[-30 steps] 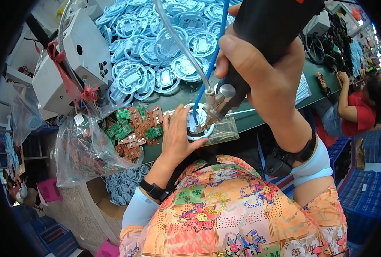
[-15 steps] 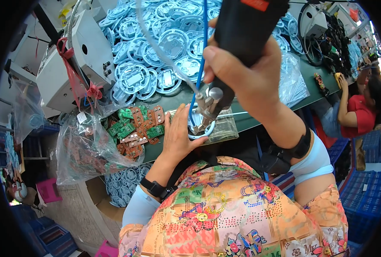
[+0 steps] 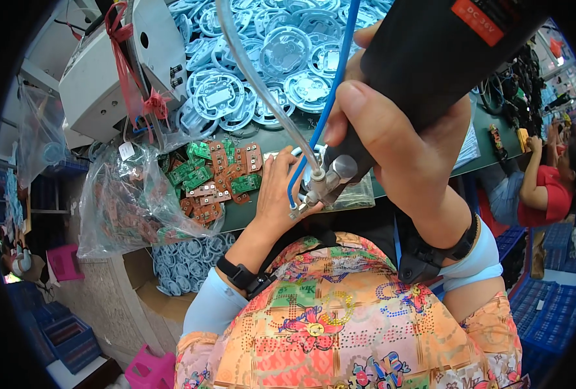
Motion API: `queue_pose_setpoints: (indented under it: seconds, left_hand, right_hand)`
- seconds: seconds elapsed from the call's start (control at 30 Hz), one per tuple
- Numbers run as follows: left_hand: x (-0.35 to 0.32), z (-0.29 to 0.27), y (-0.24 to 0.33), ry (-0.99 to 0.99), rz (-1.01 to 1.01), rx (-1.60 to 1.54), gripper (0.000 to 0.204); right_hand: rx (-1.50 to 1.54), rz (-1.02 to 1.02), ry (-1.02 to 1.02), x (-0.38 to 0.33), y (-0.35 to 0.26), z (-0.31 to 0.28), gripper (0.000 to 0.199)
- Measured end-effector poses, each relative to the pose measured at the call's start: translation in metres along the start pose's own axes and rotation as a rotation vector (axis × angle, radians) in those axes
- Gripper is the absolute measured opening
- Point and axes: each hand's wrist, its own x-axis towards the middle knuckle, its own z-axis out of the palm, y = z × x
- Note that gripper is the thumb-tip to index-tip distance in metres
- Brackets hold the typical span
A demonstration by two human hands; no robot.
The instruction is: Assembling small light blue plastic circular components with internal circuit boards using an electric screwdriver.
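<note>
My right hand (image 3: 398, 133) is wrapped round a thick black electric screwdriver (image 3: 430, 61), tilted with its lower end toward the work. At that end sit metal fittings (image 3: 330, 181), joined by a clear hose (image 3: 252, 74) and a thin blue hose (image 3: 332, 104). Beneath them my left hand (image 3: 276, 194) steadies a light-blue round plastic part (image 3: 296, 152), fingers along its left side. The tool and fittings hide most of that part, my left thumb and the driver's tip. The part lies over a flat block (image 3: 359, 196) wrapped in clear film at the table's near edge.
Light-blue round housings (image 3: 285, 52) are heaped at the back. Green and brown circuit boards (image 3: 220, 172) spill from a clear bag (image 3: 126, 201) on the left, near a white machine (image 3: 126, 71). More blue parts (image 3: 187, 266) fill a box below. A person in red (image 3: 547, 188) sits at right.
The screwdriver has risen toward me and shifted right, its fittings higher over the part. My left hand stays by the part. The whole view has shifted slightly.
</note>
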Motion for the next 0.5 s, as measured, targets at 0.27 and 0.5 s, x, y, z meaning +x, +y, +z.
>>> queue_pose_setpoints:
  seconds: [0.27, 0.5]
  left_hand:
    - [0.006, -0.009, 0.021, 0.170, 0.077, 0.081, 0.084]
    - [0.004, -0.010, 0.015, 0.095, 0.122, 0.223, 0.086]
  right_hand:
    - [-0.011, 0.083, -0.071, 0.005, -0.004, -0.008, 0.034]
    - [-0.034, 0.073, -0.134, 0.011, 0.001, -0.012, 0.034]
